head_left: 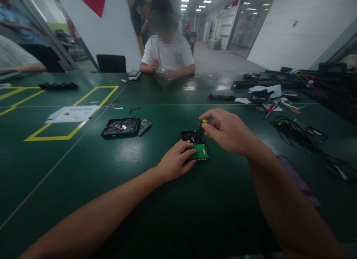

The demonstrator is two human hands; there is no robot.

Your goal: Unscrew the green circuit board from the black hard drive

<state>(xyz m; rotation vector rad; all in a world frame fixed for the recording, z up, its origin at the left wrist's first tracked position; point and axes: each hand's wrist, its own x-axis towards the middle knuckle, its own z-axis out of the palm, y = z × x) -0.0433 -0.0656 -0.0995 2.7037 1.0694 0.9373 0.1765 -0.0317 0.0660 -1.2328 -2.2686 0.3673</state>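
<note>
A hard drive (205,154) with a green circuit board lies on the green table in front of me. My left hand (177,159) grips its left side, fingers over the board and thumb along the near edge. In my right hand (225,130) is a screwdriver (200,131) with a yellow cap, pinched between thumb and fingers. It stands nearly upright over the drive, its tip down at the board; whether the tip sits in a screw is too small to tell.
An opened hard drive (121,127) and a loose circuit board (145,127) lie to the left, near a white paper (71,114). Cables (290,130), a phone (299,179) and a red screwdriver (270,111) are on the right. Across the table sits a person (170,52).
</note>
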